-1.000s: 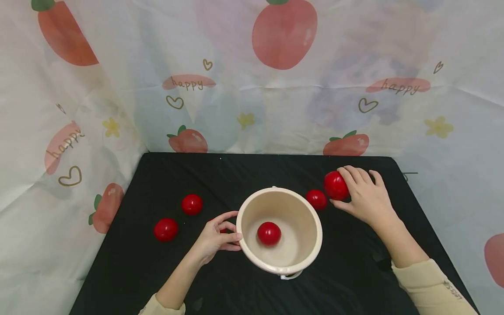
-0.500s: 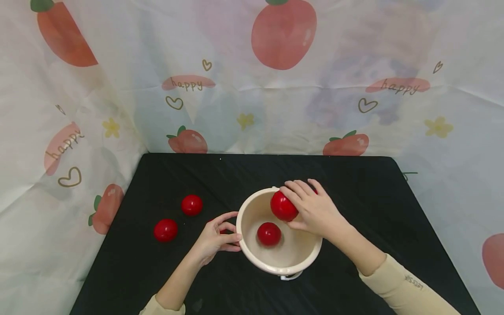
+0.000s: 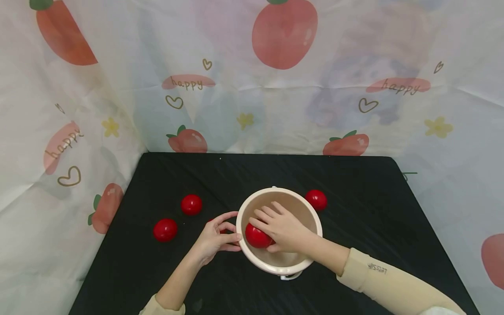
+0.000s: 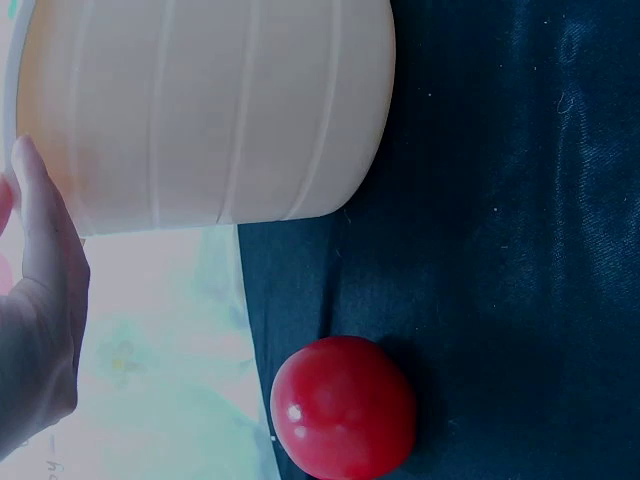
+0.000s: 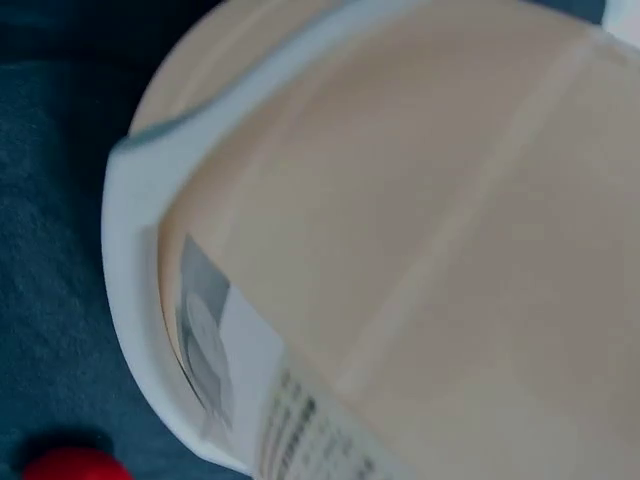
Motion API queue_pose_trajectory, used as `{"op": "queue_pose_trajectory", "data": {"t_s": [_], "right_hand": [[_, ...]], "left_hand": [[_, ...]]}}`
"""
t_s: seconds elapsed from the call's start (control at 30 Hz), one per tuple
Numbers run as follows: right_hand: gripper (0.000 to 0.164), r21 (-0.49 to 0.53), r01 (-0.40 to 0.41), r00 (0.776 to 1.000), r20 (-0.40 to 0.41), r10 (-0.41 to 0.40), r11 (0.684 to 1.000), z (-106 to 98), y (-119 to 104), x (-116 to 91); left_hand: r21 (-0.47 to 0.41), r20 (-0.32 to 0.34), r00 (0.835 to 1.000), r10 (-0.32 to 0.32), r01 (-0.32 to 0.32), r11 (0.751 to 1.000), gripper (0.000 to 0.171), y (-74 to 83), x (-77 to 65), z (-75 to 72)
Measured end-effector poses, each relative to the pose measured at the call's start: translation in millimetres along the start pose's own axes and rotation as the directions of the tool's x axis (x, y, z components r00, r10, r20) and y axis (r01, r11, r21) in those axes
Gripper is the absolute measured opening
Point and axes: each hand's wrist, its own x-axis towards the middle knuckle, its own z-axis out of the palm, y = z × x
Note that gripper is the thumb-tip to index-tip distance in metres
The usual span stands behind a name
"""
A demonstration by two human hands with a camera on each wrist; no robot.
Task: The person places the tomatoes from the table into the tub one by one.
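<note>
A cream bucket [image 3: 280, 267] stands on the black tabletop. My left hand [image 3: 214, 238] holds its left rim, thumb at the lip and fingers along the outer wall. My right hand [image 3: 289, 229] is down inside the bucket, fingers and thumb round a glossy red tomato [image 3: 257, 236]. That hand hides part of the bucket's floor. In the left wrist view, a tomato [image 4: 345, 408] lies on the cloth near the bucket's ribbed wall [image 4: 200, 110]. The right wrist view shows the bucket's wall with a printed label [image 5: 240, 360] and white handle [image 5: 130, 260], but no fingers.
Two tomatoes, one nearer [image 3: 165, 230] and one farther [image 3: 191, 204], lie left of the bucket. Another [image 3: 316, 200] sits close by its right rear side. Red shows behind my left fingers. A patterned curtain [image 3: 236, 109] hangs behind the table's back edge.
My right hand has carried a tomato leftward from the table right of the bucket, over the rim and down inside. My left hand and the bucket have stayed put.
</note>
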Motion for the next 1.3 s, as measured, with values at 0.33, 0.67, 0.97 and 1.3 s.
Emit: {"op": "queue_pose_trajectory", "data": {"t_s": [0.33,0.67,0.97,1.3], "right_hand": [[0.082,-0.123,0.101,0.99,0.115,-0.087,0.987,15.2,-9.0,4.4],[0.081,-0.191,0.137,0.977,0.185,-0.101,0.972,18.3,-12.5,5.4],[0.078,-0.225,0.189,0.967,0.214,-0.141,0.956,22.5,-14.0,8.0],[0.081,-0.182,0.138,0.975,0.197,-0.102,0.973,25.1,-12.9,8.5]], "left_hand": [[-0.002,-0.002,1.0,0.003,-0.003,1.0,0.063,-0.3,0.2,0.7],[0.002,-0.001,1.0,0.007,-0.007,1.0,0.065,0.2,-0.3,1.0],[-0.021,0.013,1.0,0.001,-0.001,1.0,0.066,-0.3,-0.2,0.8],[-0.016,0.006,1.0,0.0,0.0,1.0,0.066,0.4,-0.3,2.1]]}}
